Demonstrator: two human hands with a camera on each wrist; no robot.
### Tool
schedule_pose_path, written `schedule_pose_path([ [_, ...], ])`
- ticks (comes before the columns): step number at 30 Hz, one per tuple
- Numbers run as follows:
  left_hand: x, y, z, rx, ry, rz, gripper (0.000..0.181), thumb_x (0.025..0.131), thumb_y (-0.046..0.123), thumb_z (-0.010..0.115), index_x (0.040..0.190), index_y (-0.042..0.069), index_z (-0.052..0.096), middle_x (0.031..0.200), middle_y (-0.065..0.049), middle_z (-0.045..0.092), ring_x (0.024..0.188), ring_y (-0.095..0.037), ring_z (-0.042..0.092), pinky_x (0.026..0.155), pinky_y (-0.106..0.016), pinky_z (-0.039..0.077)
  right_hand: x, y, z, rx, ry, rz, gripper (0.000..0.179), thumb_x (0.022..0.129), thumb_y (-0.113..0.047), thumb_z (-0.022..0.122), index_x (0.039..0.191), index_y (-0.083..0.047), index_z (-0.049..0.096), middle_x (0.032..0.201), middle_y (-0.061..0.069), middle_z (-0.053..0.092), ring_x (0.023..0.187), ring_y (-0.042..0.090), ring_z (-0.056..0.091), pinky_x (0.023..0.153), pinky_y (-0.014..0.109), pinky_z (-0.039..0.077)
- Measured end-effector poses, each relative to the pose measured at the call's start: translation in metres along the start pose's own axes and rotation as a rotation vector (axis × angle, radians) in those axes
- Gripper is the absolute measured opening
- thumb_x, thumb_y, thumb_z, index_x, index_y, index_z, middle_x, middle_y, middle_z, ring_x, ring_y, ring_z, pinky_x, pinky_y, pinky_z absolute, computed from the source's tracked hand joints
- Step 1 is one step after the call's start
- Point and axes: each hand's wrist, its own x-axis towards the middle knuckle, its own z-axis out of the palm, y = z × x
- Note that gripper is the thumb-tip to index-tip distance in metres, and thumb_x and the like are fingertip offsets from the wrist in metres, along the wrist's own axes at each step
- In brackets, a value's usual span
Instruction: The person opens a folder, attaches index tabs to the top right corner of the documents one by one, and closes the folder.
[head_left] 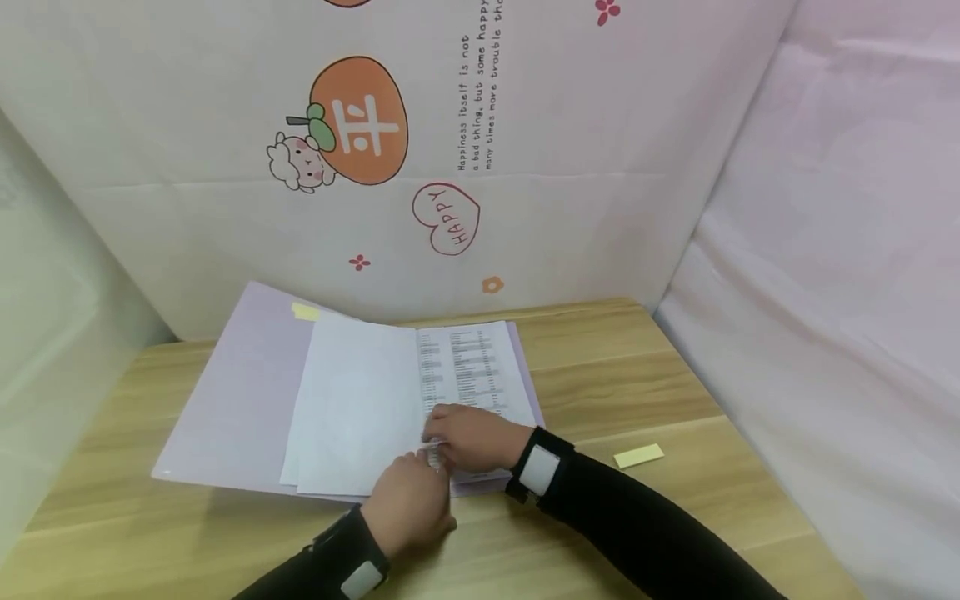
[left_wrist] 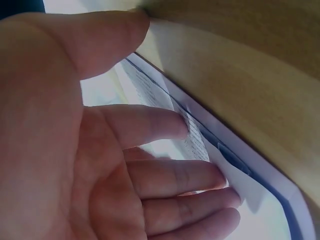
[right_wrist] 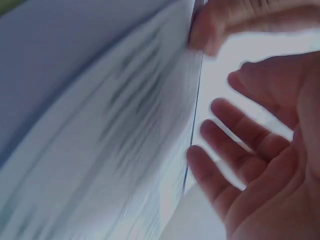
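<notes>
Head view: pale lilac plastic-looking folder (head_left: pixel 225 408) lies spread on the light wood-grain counter (head_left: pixel 592 367), in front of the person, a bit left of centre. Inside: plain white paper page (head_left: pixel 360 392) left of the fold (head_left: pixel 418 375), white paper page with grey printed columns (head_left: pixel 474 367) right of it. Fold runs roughly away from the person, each page's long axis goes the same way, columns too; can't tell which end of the print is the top. Left hand (head_left: pixel 411 498) and right hand (head_left: pixel 472 437) meet at the near end of the fold, fingertips mostly hidden here. Looks like working the pages at the fold; I'd steady the near edge with one hand, part a single page with the other, pull flat along the paper so nothing creases. Left wrist view: fingers fairly straight, thumb well apart from them, fingertips by the printed page's edge, no pinch visible. Right wrist view: fingers loosely spread beside the page edges, no grip seen; print is blurred, so go slow and check it's only one page before turning it
</notes>
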Motion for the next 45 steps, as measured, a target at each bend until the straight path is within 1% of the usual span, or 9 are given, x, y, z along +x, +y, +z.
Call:
schedule_pose_path([
  [4,0.000,-0.002,0.000,0.004,0.014,0.007,0.062,0.079,0.055,0.074,0.100,-0.003,0.073,0.103,-0.028,0.068,0.089,-0.038,0.066,0.080,-0.045,0.053,0.029,0.005,0.011,0.005,-0.002,-0.008,0.025,0.097,-0.011,0.060,0.120,-0.015,0.067,0.118,-0.004,0.059,0.110,0.006,0.055,0.097,0.019,0.040],
  [8,0.000,-0.003,0.001,-0.016,-0.046,-0.014,0.070,0.081,0.057,0.072,0.123,0.001,0.068,0.114,-0.031,0.065,0.103,-0.042,0.064,0.089,-0.047,0.051,0.058,0.030,0.022,0.021,-0.010,0.168,0.033,0.097,-0.010,0.055,0.129,-0.016,0.062,0.128,-0.001,0.056,0.117,0.011,0.054,0.099,0.025,0.042],
  [15,-0.001,-0.004,0.002,-0.047,-0.110,-0.041,0.071,0.082,0.058,0.071,0.128,0.004,0.066,0.117,-0.029,0.065,0.109,-0.042,0.062,0.093,-0.047,0.049,0.103,0.067,0.034,-0.063,-0.053,0.363,0.053,0.094,-0.008,0.056,0.145,-0.020,0.051,0.150,-0.001,0.045,0.134,0.021,0.045,0.105,0.044,0.040],
  [20,-0.001,-0.001,0.000,-0.055,-0.149,-0.043,0.071,0.084,0.058,0.070,0.131,0.006,0.065,0.121,-0.027,0.064,0.114,-0.040,0.060,0.096,-0.047,0.047,0.123,0.078,0.032,-0.098,-0.123,0.458,0.059,0.097,-0.010,0.055,0.152,-0.024,0.041,0.160,-0.003,0.031,0.144,0.022,0.031,0.108,0.057,0.033],
  [26,0.000,0.005,-0.002,-0.055,-0.178,-0.053,0.072,0.084,0.059,0.069,0.133,0.007,0.063,0.123,-0.025,0.063,0.114,-0.039,0.059,0.097,-0.045,0.047,0.133,0.091,0.030,-0.156,-0.132,0.524,0.057,0.100,-0.014,0.053,0.154,-0.026,0.039,0.161,-0.007,0.027,0.144,0.025,0.030,0.106,0.055,0.034],
  [30,-0.007,0.010,-0.004,-0.006,-0.161,-0.072,0.067,0.085,0.055,0.069,0.133,0.008,0.064,0.127,-0.025,0.061,0.116,-0.039,0.058,0.098,-0.045,0.046,0.135,0.096,0.031,-0.188,-0.143,0.525,0.058,0.102,-0.019,0.051,0.157,-0.027,0.033,0.162,-0.008,0.023,0.144,0.027,0.029,0.106,0.054,0.035],
  [36,-0.022,0.018,-0.005,0.137,-0.158,0.049,0.060,0.090,0.053,0.060,0.128,0.007,0.067,0.122,-0.020,0.065,0.114,-0.032,0.061,0.095,-0.039,0.049,0.138,0.091,0.022,-0.192,-0.174,0.497,0.059,0.104,-0.019,0.049,0.159,-0.023,0.027,0.164,-0.006,0.017,0.146,0.024,0.024,0.108,0.054,0.033],
  [40,-0.021,0.016,-0.009,0.077,-0.172,0.065,0.061,0.091,0.052,0.060,0.129,0.005,0.066,0.122,-0.020,0.065,0.117,-0.032,0.060,0.097,-0.038,0.047,0.133,0.084,0.015,-0.215,-0.184,0.427,0.054,0.104,-0.016,0.047,0.156,-0.016,0.034,0.163,0.000,0.023,0.145,0.024,0.028,0.108,0.052,0.034],
  [45,-0.019,0.012,-0.014,0.001,-0.187,0.087,0.061,0.090,0.049,0.063,0.127,0.001,0.066,0.120,-0.022,0.065,0.118,-0.032,0.059,0.098,-0.038,0.046,0.102,0.053,0.017,-0.254,-0.199,0.304,0.051,0.105,-0.020,0.044,0.154,-0.007,0.036,0.160,0.009,0.029,0.144,0.025,0.030,0.108,0.047,0.036],
])
